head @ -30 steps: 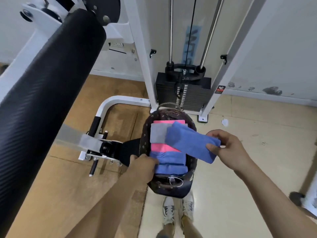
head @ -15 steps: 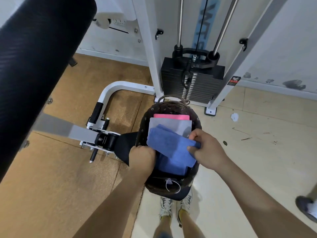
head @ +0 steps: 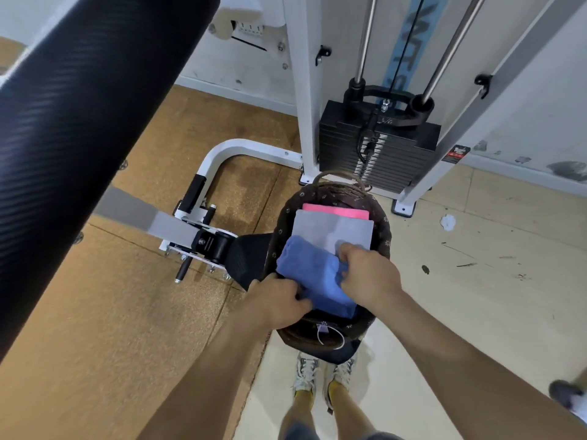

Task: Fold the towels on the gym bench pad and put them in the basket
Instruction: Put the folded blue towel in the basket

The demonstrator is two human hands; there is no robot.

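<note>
Blue decal [head: 408,42]: dark lettering, illegible (partly hidden); red frame sticker [head: 457,153]: too small.

bench pad [head: 79,138]: black vinyl, carbon-weave texture, slight sheen. blue towel [head: 311,268]: fuzzy terry cloth, matt. grey towel [head: 330,230] and pink towel [head: 336,212]: flatter, smoother cloth. basket [head: 382,223]: dark woven wicker, printed cloth liner. weight stack [head: 378,154]: matt black metal. guide rods [head: 365,36]: polished chrome. frame [head: 301,74]: glossy white painted metal. mat [head: 95,312]: brown, rough, cork-like. floor [head: 476,296]: smooth beige, scuffed.

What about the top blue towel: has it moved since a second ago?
Yes. The blue towel moved left and down, from overhanging the right of the basket to lying inside it, overlapping the gray towel.
</note>
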